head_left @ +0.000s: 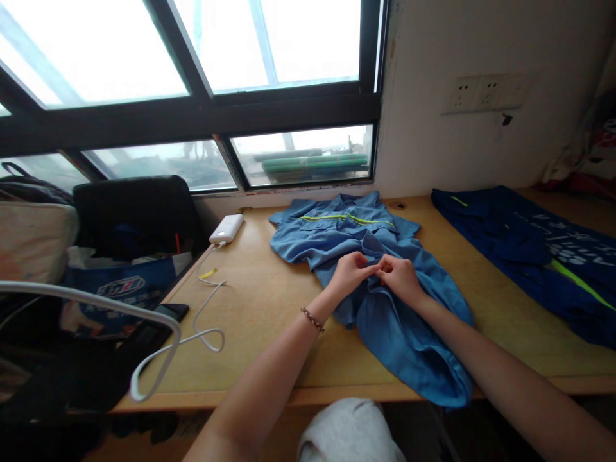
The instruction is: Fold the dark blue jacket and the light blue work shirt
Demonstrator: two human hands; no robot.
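A light blue work garment (409, 346) with a yellow-green stripe lies rumpled on the wooden table (250, 321), its lower part reaching over the front edge. Both hands meet at the middle of its front opening. My left hand (350, 271), with a braided bracelet on the wrist, pinches the cloth edge. Against it, my right hand (397, 276) pinches the same edge from the other side, the fingertips of both nearly touching. Whatever small fastening may sit between the fingertips is hidden.
At the right lies a dark blue garment (520, 250) with white print. A white power bank (227, 229) with a white cable (212, 295) rests on the left. A black chair (139, 205) and a blue bag (129, 289) stand beyond the left edge; a window (289, 45) is behind.
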